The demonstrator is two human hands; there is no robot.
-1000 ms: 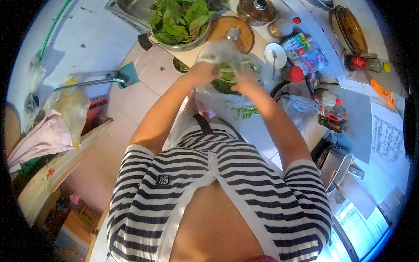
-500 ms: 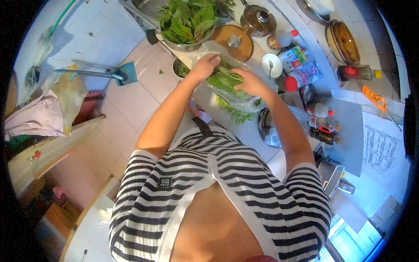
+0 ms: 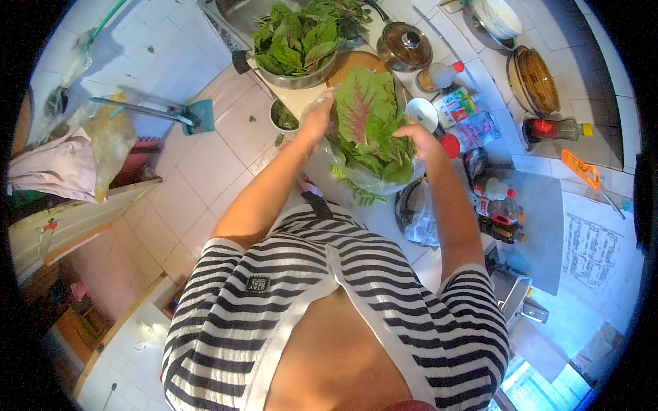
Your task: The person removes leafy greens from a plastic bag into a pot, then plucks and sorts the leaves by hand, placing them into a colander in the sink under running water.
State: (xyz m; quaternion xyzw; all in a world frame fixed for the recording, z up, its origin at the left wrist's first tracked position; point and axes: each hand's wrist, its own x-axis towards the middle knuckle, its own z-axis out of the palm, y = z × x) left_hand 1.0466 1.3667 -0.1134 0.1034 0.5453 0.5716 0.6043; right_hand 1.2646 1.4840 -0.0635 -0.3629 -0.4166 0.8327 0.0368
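Observation:
A clear plastic bag (image 3: 387,183) full of leafy greens (image 3: 367,127) is held up between my hands, one large leaf with a red-purple centre on top. On the bag's left edge, my left hand (image 3: 317,122) is closed on the plastic. My right hand (image 3: 419,139) pinches at the right side of the greens, its thumb and finger against the leaves. More green stems (image 3: 363,196) lie below the bag. Beyond it stands a metal pot (image 3: 291,81) heaped with leaves, beside a round brown lid (image 3: 353,63) partly hidden by the greens.
A lidded pan (image 3: 404,46), a white bowl (image 3: 421,114), sauce bottles (image 3: 439,75) and packets (image 3: 455,107) stand to the right. A small bowl of scraps (image 3: 283,115) is left of the bag. A teal dustpan (image 3: 199,117) stands at the left.
The bag has been opened wider and the greens now bulge up out of it, with the red-centred leaf showing. My hands have moved farther apart.

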